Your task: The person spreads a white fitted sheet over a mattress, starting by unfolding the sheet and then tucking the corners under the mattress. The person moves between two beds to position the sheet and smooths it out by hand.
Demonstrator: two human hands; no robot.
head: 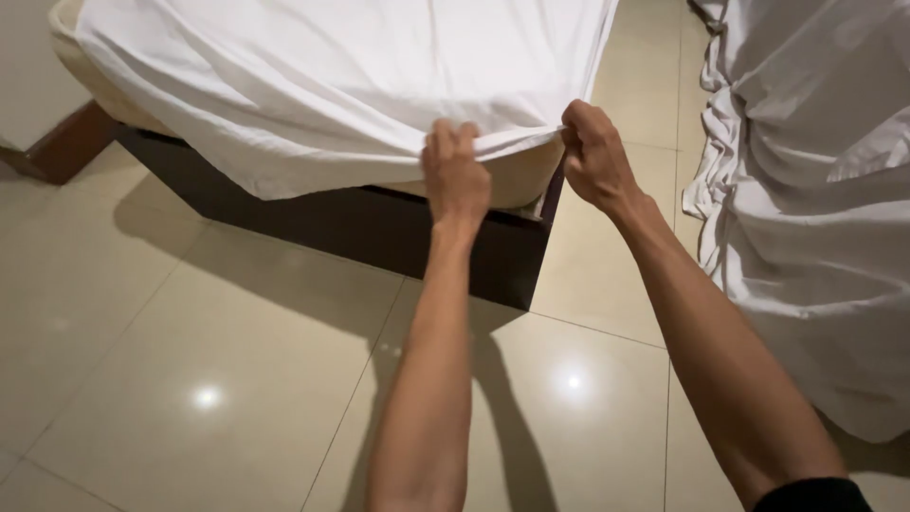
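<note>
Two hands (456, 175) (594, 152), two white sheets (322, 85) (815, 190) (one heaped).

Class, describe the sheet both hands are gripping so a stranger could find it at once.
Start at the dark bed base. The white sheet drapes over its cream mattress corner. Unlike the white bedding heaped on the floor, its hem is pinched by both hands.

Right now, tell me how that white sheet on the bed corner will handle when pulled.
The white sheet probably stays floppy: it folds and sags between left hand and right hand. Likely light, since a pinch lifts its edge.
</note>
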